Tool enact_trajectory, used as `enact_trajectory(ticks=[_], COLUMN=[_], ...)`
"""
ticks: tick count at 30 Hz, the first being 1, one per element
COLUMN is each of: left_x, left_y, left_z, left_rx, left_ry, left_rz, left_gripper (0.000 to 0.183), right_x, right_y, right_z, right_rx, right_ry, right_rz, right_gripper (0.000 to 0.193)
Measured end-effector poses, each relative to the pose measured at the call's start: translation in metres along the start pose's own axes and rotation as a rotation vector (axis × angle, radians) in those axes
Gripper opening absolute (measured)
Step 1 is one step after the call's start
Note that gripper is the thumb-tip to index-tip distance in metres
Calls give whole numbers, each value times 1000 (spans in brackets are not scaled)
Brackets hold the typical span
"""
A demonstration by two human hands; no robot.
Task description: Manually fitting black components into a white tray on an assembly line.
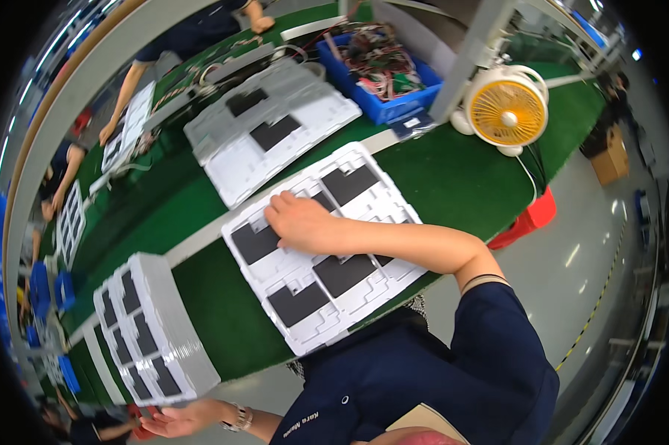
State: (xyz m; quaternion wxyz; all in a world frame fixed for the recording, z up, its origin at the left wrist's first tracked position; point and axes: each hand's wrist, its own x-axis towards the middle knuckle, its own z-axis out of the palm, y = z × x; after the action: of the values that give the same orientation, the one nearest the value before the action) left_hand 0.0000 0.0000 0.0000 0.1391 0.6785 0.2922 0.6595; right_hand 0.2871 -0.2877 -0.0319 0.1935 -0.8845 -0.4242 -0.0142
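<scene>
Well, the person at the green bench (215,297) is leaning over a white moulded tray (301,337), which is lying at a slant near the bench's front edge, between a tray stack (182,341) on the left and an orange-and-white fan (508,111) on the right. Several black panels (297,305) are sitting in the tray's recesses. The right hand (305,222) is bending down over the tray's far-left part, its fingers curling beside one black panel; the forearm is crossing above the tray and partly hiding other panels. I cannot tell whether those fingers are gripping anything. The left hand (175,420), with a metal bracelet (239,419) circling its wrist, is hanging wide and palm up just beside the near end of the stack, its fingers spreading loosely. More dark panels are showing on top of that stack. Beyond the white tray, a greyish-white tray (227,174) is lying with two dark pieces in view, and near it a blue bin (401,107) is brimming with tangled wires (382,67). Across the bench, a co-worker's hand (108,132) is resting at another panel-filled tray (135,119). On the floor to the right, a cardboard box (610,157) is standing.
</scene>
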Motion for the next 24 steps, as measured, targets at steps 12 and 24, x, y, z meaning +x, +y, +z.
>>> enact_trajectory(ticks=[12,24], left_x=[-74,-98], left_y=[129,130], left_z=[132,140], left_rx=[-863,-768], left_ry=[-1272,-1404], left_rz=[-507,-633], left_gripper=[56,20], right_x=[-23,-32], right_y=[-29,-28], right_z=[-63,-42], right_rx=[515,627], right_ry=[-14,38], right_rz=[-7,-36], right_gripper=[19,14])
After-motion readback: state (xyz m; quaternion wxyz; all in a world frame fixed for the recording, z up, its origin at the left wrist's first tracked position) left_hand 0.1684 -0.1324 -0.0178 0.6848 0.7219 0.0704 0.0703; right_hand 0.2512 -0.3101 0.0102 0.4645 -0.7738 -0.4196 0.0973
